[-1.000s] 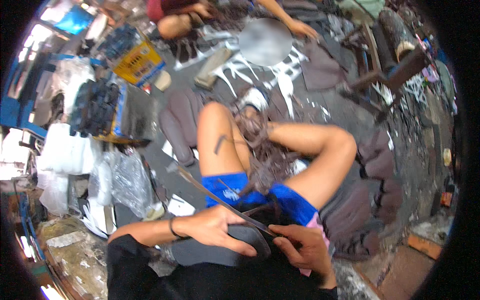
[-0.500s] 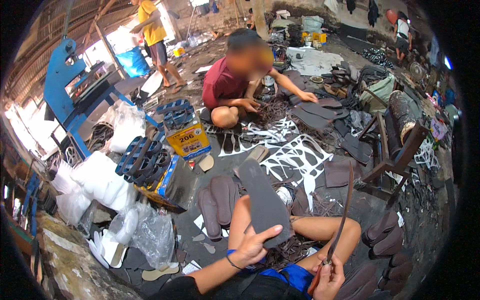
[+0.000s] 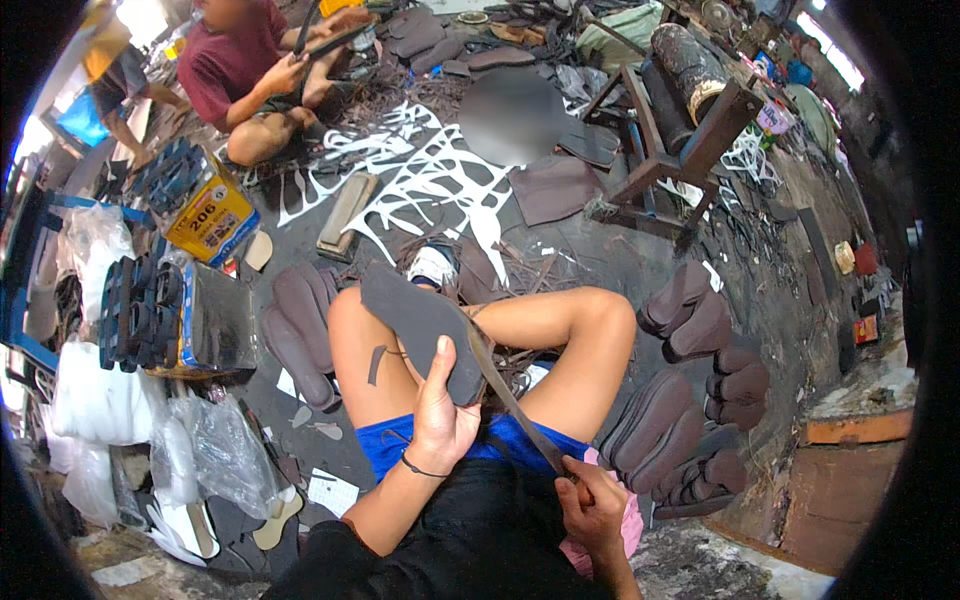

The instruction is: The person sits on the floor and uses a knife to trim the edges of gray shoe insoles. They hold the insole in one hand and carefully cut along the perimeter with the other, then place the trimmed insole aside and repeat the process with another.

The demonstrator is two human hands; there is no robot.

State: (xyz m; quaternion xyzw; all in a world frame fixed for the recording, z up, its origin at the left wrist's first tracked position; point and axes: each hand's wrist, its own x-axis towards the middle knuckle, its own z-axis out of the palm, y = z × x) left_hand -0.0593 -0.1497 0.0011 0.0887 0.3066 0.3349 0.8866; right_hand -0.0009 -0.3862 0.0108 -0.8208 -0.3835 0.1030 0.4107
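Observation:
My left hand grips a dark grey shoe sole by its near end, thumb on top, and holds it over my crossed legs. In my right hand is the handle end of a long, thin, curved knife. Its blade slants up to the left and lies along the sole's right edge. The knife's handle is mostly hidden by my fingers. A narrow dark scrap shows left of the sole, by my thigh.
Stacks of dark soles lie on the floor right of me, and more soles on the left. Ahead are white cut-out sheets, a whetstone-like block and a wooden stand. A person sits working at the far left. Sandals top a box.
My view has swung down and to the right. The knife has gone from upright, apart from the sole, to lying against the sole's right edge. The other person now holds dark pieces up.

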